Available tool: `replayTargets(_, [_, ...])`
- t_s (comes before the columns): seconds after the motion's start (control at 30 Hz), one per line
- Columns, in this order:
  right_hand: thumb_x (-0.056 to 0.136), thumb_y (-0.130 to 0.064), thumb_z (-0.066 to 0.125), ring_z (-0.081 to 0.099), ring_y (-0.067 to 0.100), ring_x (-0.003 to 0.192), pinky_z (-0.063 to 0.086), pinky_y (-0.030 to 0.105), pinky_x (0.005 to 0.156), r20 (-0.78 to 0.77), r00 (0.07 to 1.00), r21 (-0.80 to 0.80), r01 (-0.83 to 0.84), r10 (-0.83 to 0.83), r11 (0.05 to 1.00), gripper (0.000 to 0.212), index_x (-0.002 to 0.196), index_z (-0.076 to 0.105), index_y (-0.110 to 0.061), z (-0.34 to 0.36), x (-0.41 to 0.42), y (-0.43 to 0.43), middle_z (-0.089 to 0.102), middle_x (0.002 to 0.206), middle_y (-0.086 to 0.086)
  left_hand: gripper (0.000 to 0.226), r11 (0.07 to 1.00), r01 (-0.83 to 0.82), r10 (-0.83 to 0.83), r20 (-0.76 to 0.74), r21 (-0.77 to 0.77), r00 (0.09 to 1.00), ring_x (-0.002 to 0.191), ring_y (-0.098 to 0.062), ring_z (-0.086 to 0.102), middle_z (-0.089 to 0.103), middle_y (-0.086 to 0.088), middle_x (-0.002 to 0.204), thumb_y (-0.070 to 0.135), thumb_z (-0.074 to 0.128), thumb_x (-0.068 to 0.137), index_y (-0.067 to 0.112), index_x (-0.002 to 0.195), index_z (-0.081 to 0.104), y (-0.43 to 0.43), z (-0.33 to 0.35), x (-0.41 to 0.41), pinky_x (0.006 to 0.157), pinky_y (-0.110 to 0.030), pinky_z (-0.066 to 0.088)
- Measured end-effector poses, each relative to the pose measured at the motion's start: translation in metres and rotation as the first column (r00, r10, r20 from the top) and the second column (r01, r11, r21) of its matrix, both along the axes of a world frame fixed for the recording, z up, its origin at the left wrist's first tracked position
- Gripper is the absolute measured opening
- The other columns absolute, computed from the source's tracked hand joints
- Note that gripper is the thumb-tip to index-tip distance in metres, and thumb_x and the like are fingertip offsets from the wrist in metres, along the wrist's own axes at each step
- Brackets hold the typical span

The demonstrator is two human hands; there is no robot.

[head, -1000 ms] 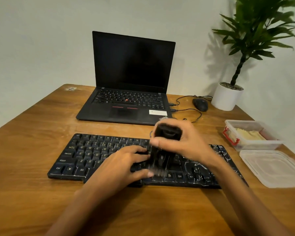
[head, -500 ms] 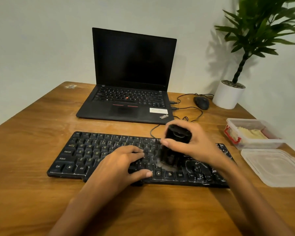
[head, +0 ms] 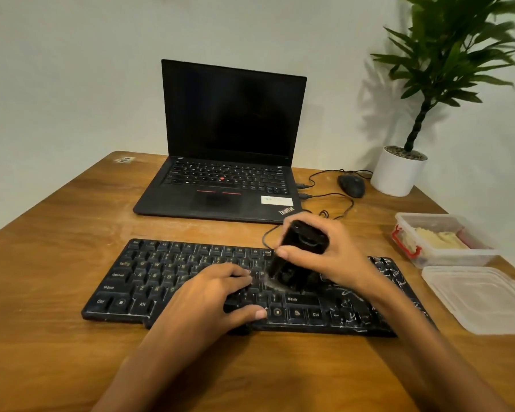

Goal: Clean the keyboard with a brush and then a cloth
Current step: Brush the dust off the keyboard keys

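Fingers (head: 336, 237) of our right hand (head: 339, 263) are curled round the black brush (head: 299, 254), thumb across its near side. They hold it upright with the bristles down on the keys just right of the middle of the keyboard (head: 161, 272). Our left hand (head: 208, 295) lies flat on the keys just beside it, fingers nearly straight and thumb at the front edge, steadying the board on the wooden table (head: 57, 337). The bristle tips are blurred, so we cannot tell which row they touch. To do this step well, we judge that we should work in short strokes along the rows, tilting the brush so the bristles reach the gaps between keys, and drive the dirt one way, toward an edge. White streaks (head: 384, 281) mark the right end, so that part looks undone. We should press only lightly with the left hand and keep it clear of the swept keys. A pale yellow thing in the clear tub (head: 446, 257) may be the cloth; we cannot be sure.
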State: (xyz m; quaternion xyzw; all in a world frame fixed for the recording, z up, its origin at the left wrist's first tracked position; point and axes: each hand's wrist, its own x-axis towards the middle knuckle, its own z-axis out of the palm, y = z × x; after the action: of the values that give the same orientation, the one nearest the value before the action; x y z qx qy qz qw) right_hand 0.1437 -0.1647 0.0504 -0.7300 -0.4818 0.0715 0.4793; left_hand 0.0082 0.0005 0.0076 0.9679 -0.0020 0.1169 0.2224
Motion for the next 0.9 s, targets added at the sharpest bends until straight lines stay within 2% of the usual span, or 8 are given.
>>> replayTargets(0.07, [0.069,-0.042,0.068,0.064,0.014,0.085,0.055,0.028,0.070,-0.028,0.999,-0.058,0.035,-0.037,0.998,0.029,0.089,0.063,-0.022,0.008,0.009,-0.019,0.066,0.089,0.000,0.083,1.000,-0.002,0.002,-0.006,-0.013,1.000,0.108,0.015,0.029,0.041,0.026,0.130,0.076,0.034,0.063,0.031,0.133,0.045,0.000,0.000,0.000,0.094,-0.010,0.030])
replayTargets(0.13, [0.067,-0.046,0.067,0.063,0.013,0.080,0.054,0.027,0.066,0.016,0.998,-0.105,0.055,-0.054,0.993,0.032,0.087,0.063,-0.022,0.018,0.016,-0.028,0.065,0.085,-0.002,0.079,1.000,-0.004,0.004,-0.011,-0.021,1.000,0.108,0.014,0.029,0.040,0.026,0.130,0.073,0.037,0.066,0.031,0.133,0.045,-0.001,0.001,0.000,0.095,-0.010,0.030])
replayTargets(0.37, [0.073,-0.036,0.069,0.062,0.016,0.083,0.053,0.027,0.070,0.057,0.997,0.022,-0.047,0.046,0.999,0.033,0.096,0.062,-0.013,0.004,-0.006,0.015,0.065,0.089,0.004,0.068,1.000,-0.008,0.008,-0.026,0.002,1.000,0.118,0.007,0.035,0.040,0.025,0.131,0.066,0.047,0.075,0.030,0.133,0.044,-0.001,0.001,0.000,0.098,-0.015,0.033])
replayTargets(0.57, [0.065,-0.048,0.067,0.064,0.008,0.080,0.052,0.020,0.063,-0.012,0.997,-0.090,0.075,-0.077,0.993,0.031,0.087,0.063,-0.026,0.014,0.019,-0.036,0.066,0.087,-0.008,0.069,1.000,-0.015,0.015,-0.026,-0.021,1.000,0.115,0.011,0.034,0.040,0.026,0.131,0.067,0.048,0.074,0.031,0.133,0.045,-0.001,0.003,0.000,0.097,-0.014,0.033])
replayTargets(0.63, [0.065,-0.049,0.067,0.063,0.009,0.082,0.053,0.022,0.067,0.013,0.996,-0.064,0.094,-0.093,0.994,0.030,0.087,0.063,-0.028,0.021,0.021,-0.041,0.066,0.088,-0.007,0.072,1.000,-0.005,0.005,-0.038,-0.018,0.999,0.112,0.011,0.035,0.042,0.026,0.129,0.070,0.049,0.071,0.032,0.131,0.046,0.001,0.006,0.002,0.097,-0.014,0.033])
replayTargets(0.7, [0.068,-0.043,0.068,0.063,0.013,0.083,0.054,0.025,0.069,0.014,0.999,-0.005,0.032,-0.032,0.999,0.029,0.089,0.064,-0.022,0.024,0.014,-0.029,0.066,0.088,-0.002,0.080,1.000,0.003,-0.003,-0.038,-0.003,0.999,0.109,0.011,0.034,0.045,0.025,0.128,0.075,0.046,0.063,0.032,0.130,0.047,0.004,0.009,0.006,0.095,-0.014,0.031])
replayTargets(0.8, [0.071,-0.038,0.068,0.063,0.023,0.081,0.053,0.036,0.069,-0.008,0.995,-0.069,-0.099,0.099,0.993,0.033,0.091,0.064,-0.012,0.015,0.003,0.001,0.066,0.087,0.009,0.090,1.000,0.004,-0.003,-0.053,0.011,0.999,0.111,0.009,0.036,0.046,0.022,0.128,0.079,0.043,0.054,0.031,0.130,0.048,0.006,0.010,0.011,0.096,-0.016,0.032])
replayTargets(0.9, [0.072,-0.046,0.067,0.061,0.016,0.079,0.052,0.037,0.070,0.048,0.999,-0.095,-0.016,0.021,0.995,0.035,0.092,0.062,-0.017,0.009,0.011,0.021,0.065,0.085,0.004,0.086,1.000,0.008,-0.008,-0.071,0.010,0.997,0.110,0.010,0.035,0.045,0.023,0.127,0.078,0.043,0.058,0.031,0.130,0.048,0.006,0.008,0.010,0.096,-0.014,0.031])
